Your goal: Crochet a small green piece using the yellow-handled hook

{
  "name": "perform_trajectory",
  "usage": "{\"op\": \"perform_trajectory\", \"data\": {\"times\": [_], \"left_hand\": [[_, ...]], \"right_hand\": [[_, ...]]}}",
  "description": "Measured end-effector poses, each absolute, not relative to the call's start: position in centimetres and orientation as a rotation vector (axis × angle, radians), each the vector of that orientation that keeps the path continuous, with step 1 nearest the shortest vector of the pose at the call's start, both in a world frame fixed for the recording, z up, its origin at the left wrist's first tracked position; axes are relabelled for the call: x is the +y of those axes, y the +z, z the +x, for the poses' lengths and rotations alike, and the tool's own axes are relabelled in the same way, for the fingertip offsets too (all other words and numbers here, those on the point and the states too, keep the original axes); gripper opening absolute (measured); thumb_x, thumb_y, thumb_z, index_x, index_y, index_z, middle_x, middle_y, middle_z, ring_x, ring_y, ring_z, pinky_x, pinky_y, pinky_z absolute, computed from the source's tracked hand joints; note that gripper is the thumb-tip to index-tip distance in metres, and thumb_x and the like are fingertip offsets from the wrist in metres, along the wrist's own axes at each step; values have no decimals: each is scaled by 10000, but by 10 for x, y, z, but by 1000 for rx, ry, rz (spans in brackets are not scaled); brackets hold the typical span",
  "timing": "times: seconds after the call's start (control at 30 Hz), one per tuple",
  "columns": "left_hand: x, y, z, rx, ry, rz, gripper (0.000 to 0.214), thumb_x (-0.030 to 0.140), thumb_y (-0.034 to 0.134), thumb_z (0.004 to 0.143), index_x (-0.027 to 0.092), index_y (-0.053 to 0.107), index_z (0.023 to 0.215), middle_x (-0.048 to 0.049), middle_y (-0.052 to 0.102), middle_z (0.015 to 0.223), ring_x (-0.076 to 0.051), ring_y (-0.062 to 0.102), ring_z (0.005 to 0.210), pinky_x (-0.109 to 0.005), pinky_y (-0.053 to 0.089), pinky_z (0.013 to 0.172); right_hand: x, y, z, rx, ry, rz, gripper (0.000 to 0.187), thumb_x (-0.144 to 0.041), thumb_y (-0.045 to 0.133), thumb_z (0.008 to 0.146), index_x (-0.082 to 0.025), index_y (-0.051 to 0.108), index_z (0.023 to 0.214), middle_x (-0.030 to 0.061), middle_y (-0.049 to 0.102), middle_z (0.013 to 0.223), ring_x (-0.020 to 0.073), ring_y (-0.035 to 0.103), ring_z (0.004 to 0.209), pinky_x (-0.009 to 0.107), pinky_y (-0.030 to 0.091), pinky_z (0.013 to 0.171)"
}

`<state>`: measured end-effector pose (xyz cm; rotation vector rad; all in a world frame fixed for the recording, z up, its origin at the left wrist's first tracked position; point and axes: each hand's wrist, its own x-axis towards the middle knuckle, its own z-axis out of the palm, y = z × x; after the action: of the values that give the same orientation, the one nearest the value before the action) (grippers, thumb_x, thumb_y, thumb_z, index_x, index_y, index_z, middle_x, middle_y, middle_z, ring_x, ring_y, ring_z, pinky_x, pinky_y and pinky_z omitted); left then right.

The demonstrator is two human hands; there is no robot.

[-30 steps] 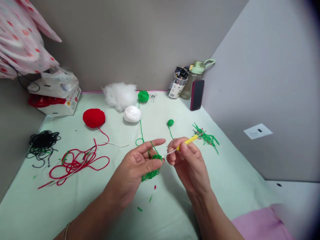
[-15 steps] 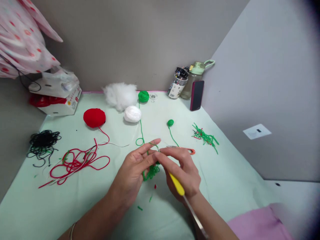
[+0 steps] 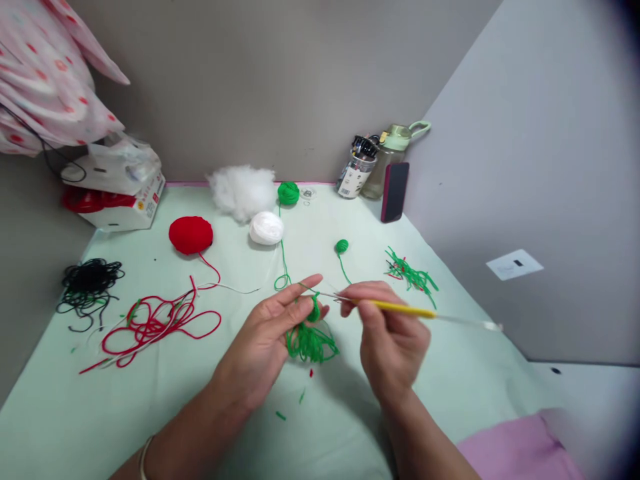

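My left hand [image 3: 273, 327] pinches a small green crochet piece [image 3: 314, 309] between thumb and fingers, with the working yarn running over the raised forefinger. Below it hangs a loose bunch of green yarn loops [image 3: 313, 345]. In my right hand [image 3: 393, 333] is a crochet hook [image 3: 400, 307] with a yellow handle, held almost level. Its thin metal tip points left and meets the yarn at the top of the piece. A green strand leads back from my left hand to a green yarn ball [image 3: 289, 193].
Behind lie white stuffing [image 3: 243, 192], a white yarn ball [image 3: 267, 229] and a red yarn ball [image 3: 191, 235]. Tangled red yarn [image 3: 160, 327] and black yarn [image 3: 90, 283] spread leftward. Rightward are a small green crocheted ball [image 3: 342, 246], green scraps [image 3: 413, 270], a phone [image 3: 395, 192] and a bottle [image 3: 385, 160].
My right hand has moved right, away from my left, and the hook has swung from steep to nearly level. The green piece and its loops show more. The orange-handled tool is now hidden.
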<state>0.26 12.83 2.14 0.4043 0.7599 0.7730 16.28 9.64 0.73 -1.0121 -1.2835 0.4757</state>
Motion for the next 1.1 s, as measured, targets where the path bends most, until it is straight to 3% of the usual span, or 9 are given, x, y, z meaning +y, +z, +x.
{"op": "perform_trajectory", "data": {"times": [0.17, 0.33, 0.5, 0.57, 0.63, 0.83, 0.93, 1.03, 1.1], "left_hand": [[126, 20, 0, 860, 889, 579, 357, 328, 891, 805, 304, 839, 1157, 2, 724, 916, -155, 643, 923, -248, 485, 817], [119, 21, 3, 805, 829, 768, 328, 318, 843, 864, 340, 824, 1190, -14, 762, 1030, -185, 657, 1036, -274, 500, 880], [147, 39, -24, 797, 898, 744, 216, 384, 897, 774, 203, 793, 719, -65, 778, 1039, -201, 704, 997, -236, 562, 820], [161, 42, -45, 793, 954, 711, 331, 426, 883, 790, 190, 716, 629, -61, 773, 952, -155, 693, 795, -214, 572, 671], [174, 42, -68, 802, 992, 782, 338, 472, 853, 811, 192, 713, 686, -23, 734, 785, -68, 540, 506, -158, 404, 418], [201, 29, -131, 1414, 1187, 1229, 157, 324, 719, 975, 214, 761, 870, 121, 619, 579, -27, 404, 409, -177, 255, 382], [203, 27, -134, 1547, 1365, 1439, 117, 181, 744, 920, 276, 783, 864, 118, 651, 685, -95, 602, 667, -216, 282, 481], [189, 28, -105, 1550, 1428, 1602, 53, 333, 835, 849, 324, 787, 829, 54, 703, 915, -260, 595, 1172, -298, 427, 695], [172, 29, -73, 1466, 1418, 1586, 115, 386, 775, 910, 311, 759, 824, 50, 677, 889, -252, 611, 1132, -373, 437, 928]], "right_hand": [[103, 9, 161, -989, 938, -956, 127, -308, 726, 976, -251, 833, 937, 33, 751, 859, 139, 645, 657, 293, 556, 615], [103, 10, 158, -1052, 905, -986, 117, -353, 774, 943, -270, 854, 922, 44, 801, 890, 188, 706, 835, 326, 597, 773], [107, 20, 178, -831, 1124, -899, 174, -416, 845, 872, -245, 816, 857, 17, 743, 786, 132, 646, 655, 242, 554, 584], [108, 23, 189, -785, 1262, -773, 150, -376, 832, 891, -242, 782, 848, -3, 700, 753, 108, 612, 602, 209, 536, 519], [107, 25, 201, -673, 1390, -539, 86, -278, 800, 924, -240, 744, 871, -27, 664, 757, 74, 582, 566, 166, 530, 486], [103, 37, 244, 51, 1574, 556, 355, 122, 628, 851, -207, 762, 845, -27, 610, 747, 69, 570, 544, 216, 536, 511], [102, 38, 245, -89, 1599, 456, 368, 122, 640, 844, -223, 761, 809, -35, 606, 718, 80, 588, 572, 223, 557, 546], [101, 34, 219, -484, 1516, -200, 157, -75, 754, 912, -223, 761, 863, -10, 709, 791, 93, 679, 634, 186, 591, 557], [100, 32, 195, -752, 1484, -530, 85, -263, 801, 920, -217, 787, 850, 8, 736, 762, 112, 687, 564, 207, 565, 483]]}}
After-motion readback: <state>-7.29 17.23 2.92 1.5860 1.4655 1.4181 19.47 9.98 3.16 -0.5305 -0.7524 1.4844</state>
